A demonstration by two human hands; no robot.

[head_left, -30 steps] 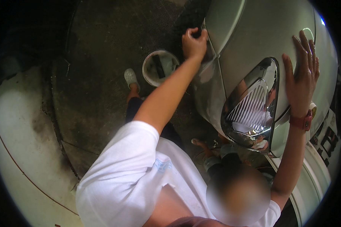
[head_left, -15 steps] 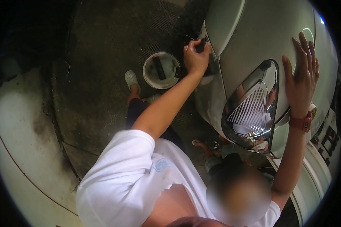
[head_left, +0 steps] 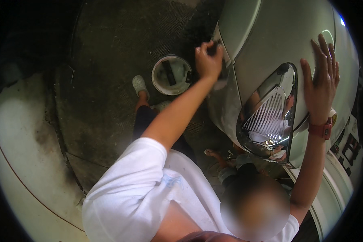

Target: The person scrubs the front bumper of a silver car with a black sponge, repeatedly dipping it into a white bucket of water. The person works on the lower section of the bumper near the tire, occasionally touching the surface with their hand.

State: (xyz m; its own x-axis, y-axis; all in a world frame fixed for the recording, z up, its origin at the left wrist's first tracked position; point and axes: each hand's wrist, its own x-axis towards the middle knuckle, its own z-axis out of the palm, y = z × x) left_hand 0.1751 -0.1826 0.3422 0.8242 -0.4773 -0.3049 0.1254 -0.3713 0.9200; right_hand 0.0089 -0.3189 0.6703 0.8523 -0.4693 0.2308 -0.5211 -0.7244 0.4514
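My left hand [head_left: 209, 62] is closed in a curled pinch beside the edge of a pale grey-green car body panel [head_left: 246, 52]. What its fingertips hold, if anything, is too dark and small to make out. My right hand [head_left: 322, 78] lies flat on the curved panel with its fingers spread and wet-looking. A red watch [head_left: 320, 131] is on that wrist. Between the hands sits a chrome-framed lamp [head_left: 268, 115] with a ribbed clear lens.
A round white bucket [head_left: 154, 76] with dark pieces in it stands on the dark, worn floor [head_left: 109, 60] left of the car. A foot in a pale clog [head_left: 140, 86] is beside it. Another person, partly blurred [head_left: 254, 207], is low at the right. A pale surface [head_left: 24, 157] curves along the left.
My left hand has shifted very slightly to the left, away from the panel edge. My right hand stays in place on the car.
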